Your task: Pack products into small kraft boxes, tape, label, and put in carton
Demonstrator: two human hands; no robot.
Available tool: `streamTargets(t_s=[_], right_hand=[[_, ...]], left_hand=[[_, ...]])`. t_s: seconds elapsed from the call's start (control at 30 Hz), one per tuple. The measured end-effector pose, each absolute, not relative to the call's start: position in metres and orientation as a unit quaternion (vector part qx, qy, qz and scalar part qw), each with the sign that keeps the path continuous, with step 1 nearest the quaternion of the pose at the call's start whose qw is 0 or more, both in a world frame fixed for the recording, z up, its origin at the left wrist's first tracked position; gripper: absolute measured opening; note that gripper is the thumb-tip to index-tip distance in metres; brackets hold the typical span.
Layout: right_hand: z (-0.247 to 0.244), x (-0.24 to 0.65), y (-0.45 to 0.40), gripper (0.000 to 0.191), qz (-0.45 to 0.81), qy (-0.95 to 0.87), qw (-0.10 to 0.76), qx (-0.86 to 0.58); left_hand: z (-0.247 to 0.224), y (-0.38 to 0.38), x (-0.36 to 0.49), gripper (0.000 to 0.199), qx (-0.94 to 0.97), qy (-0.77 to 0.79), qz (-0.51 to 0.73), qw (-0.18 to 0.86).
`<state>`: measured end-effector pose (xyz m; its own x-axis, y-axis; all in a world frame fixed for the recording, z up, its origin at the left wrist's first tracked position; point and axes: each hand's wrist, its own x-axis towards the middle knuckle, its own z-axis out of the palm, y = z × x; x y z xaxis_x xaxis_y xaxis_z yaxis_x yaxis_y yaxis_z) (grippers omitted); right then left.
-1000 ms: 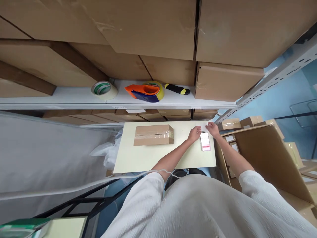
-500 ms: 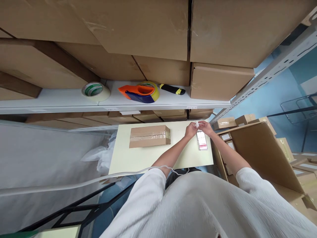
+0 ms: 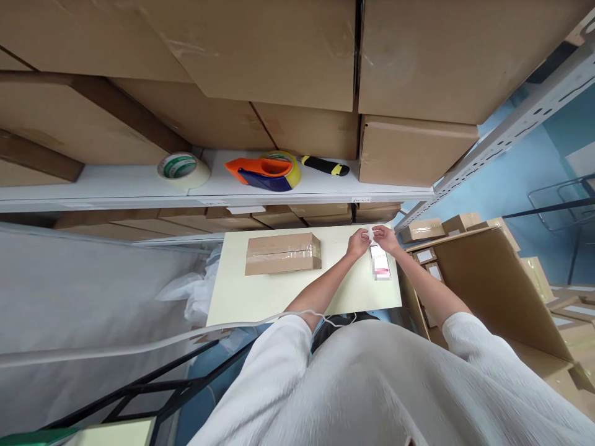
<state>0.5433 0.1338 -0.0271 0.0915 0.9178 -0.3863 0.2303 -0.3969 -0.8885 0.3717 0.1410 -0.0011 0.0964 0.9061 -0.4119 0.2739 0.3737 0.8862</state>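
Both my hands meet near the far right edge of the pale table (image 3: 260,297). My left hand (image 3: 358,241) and my right hand (image 3: 385,238) are closed, pinching a small white piece (image 3: 370,233) between them. It looks like paper or a label, but is too small to make out. Just below the fingers lies a phone (image 3: 380,262) with its screen lit. To the left of my hands, a taped cardboard box (image 3: 283,254) lies flat on the table.
Above the table, a white shelf (image 3: 325,191) bears a tape roll (image 3: 183,170), an orange and blue tape dispenser (image 3: 263,173), a black and yellow cutter (image 3: 325,166) and stacked cartons (image 3: 413,152). A big open carton (image 3: 493,291) stands at the right. A white cable (image 3: 153,338) crosses at the left.
My hands stay in almost the same place, with the white piece still between the fingers. The whole view has shifted very slightly; the box and phone have not moved on the table.
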Motion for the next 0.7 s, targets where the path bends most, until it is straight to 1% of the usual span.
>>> streamTargets(t_s=[0.23,0.5,0.7], right_hand=[[-0.0247,0.5406,0.1330,0.036,0.524,-0.423,0.355,-0.648],[-0.0228,0.5404,0.1296,0.040,0.535,-0.417,0.356,-0.643],[-0.0242,0.5366,0.1318,0.043,0.543,-0.418,0.366,-0.630]], left_hand=[[-0.0050,0.1414,0.3708,0.037,0.482,0.614,0.280,0.559],[-0.0025,0.1395,0.3708,0.035,0.490,0.618,0.269,0.554],[0.0011,0.1371,0.3754,0.037,0.505,0.630,0.245,0.536]])
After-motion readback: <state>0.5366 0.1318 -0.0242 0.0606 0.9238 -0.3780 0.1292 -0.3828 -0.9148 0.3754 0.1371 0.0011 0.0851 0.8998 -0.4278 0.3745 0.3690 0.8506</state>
